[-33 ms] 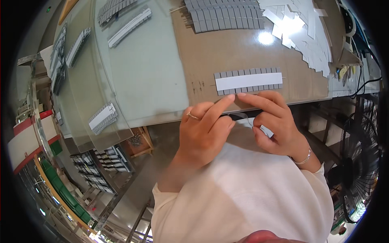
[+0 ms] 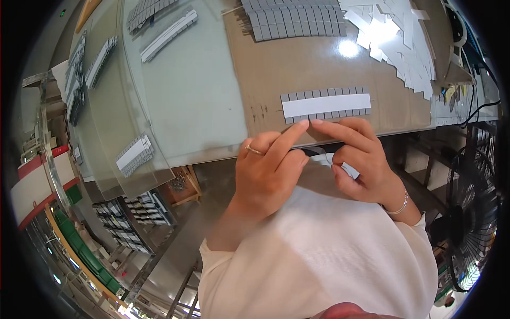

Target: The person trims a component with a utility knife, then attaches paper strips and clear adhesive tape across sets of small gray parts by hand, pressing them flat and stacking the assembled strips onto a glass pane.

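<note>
At my twelve o'clock a long row of grey strips [image 2: 295, 21] lies on the brown board [image 2: 319, 69]. Toward one o'clock I see a heap of white paper offcuts [image 2: 393, 32]. At ten o'clock, strip bundles [image 2: 135, 154] rest on clear sheets [image 2: 106, 106]. A black fan [image 2: 470, 228] stands at four o'clock.

- Brown cardboard sheet [image 2: 329, 69] – matt, slightly rough, scuffed near its 7 o'clock corner.
- Row of grey tabs [image 2: 325, 105] – dull grey, crossed by a smooth white paper strip [image 2: 326, 105].
- Tabletop [image 2: 191, 95] at 9 o'clock of the cardboard – glossy pale green, under clear plastic sheets.
- White paper offcuts [image 2: 393, 37] at 1 o'clock – matt.
- Ring [image 2: 254, 150] and bracelet [image 2: 399, 206] – shiny metal.
- Sleeves [image 2: 319, 255] – soft cream cloth.
</note>
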A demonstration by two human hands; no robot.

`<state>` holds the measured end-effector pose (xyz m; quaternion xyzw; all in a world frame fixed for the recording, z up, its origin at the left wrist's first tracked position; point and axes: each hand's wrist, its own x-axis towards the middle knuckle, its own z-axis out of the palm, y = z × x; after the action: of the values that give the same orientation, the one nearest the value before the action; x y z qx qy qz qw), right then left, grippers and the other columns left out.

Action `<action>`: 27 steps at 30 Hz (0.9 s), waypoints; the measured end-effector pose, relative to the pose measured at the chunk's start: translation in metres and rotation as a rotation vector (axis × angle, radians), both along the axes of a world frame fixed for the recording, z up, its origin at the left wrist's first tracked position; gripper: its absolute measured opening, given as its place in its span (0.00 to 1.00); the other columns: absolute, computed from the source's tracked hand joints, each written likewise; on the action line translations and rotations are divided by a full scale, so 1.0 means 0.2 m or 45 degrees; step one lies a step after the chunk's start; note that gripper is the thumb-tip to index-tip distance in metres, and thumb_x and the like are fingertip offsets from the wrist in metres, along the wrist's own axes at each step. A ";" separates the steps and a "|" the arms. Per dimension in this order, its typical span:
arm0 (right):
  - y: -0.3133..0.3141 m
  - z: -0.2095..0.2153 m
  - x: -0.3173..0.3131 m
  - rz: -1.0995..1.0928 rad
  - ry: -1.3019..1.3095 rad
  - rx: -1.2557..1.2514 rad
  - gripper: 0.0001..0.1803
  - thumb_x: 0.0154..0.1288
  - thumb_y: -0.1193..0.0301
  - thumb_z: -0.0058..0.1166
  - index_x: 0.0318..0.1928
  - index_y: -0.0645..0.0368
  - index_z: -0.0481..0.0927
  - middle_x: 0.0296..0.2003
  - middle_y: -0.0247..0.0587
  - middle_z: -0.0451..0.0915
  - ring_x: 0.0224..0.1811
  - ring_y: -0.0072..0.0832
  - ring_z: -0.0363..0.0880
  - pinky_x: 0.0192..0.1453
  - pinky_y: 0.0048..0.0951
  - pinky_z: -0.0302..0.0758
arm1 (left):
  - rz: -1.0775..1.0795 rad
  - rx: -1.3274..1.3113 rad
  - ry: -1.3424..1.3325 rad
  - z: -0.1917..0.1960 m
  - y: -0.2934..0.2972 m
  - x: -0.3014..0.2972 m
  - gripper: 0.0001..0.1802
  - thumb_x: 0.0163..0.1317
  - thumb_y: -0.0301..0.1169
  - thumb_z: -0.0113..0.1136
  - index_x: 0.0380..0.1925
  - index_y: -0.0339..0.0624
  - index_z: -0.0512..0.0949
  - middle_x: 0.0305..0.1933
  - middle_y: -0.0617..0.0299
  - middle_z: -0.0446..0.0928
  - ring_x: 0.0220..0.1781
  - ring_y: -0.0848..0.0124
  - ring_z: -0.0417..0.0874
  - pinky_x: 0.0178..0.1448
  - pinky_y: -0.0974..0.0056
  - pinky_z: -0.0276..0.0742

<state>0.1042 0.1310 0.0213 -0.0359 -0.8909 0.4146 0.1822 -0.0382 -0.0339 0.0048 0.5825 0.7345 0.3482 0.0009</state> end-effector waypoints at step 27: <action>-0.04 0.01 -0.02 -0.020 -0.095 0.053 0.08 0.39 0.79 0.57 0.22 0.59 0.72 0.61 0.45 0.80 0.45 0.39 0.75 0.47 0.36 0.67 | -0.024 0.044 -0.145 -0.04 -0.02 -0.01 0.14 0.43 0.23 0.74 0.28 0.45 0.77 0.55 0.59 0.82 0.43 0.65 0.80 0.44 0.63 0.69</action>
<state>0.1011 0.1232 0.0227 -0.0547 -0.9052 0.3929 0.1527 -0.0404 -0.0384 -0.0023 0.5683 0.7216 0.3936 0.0358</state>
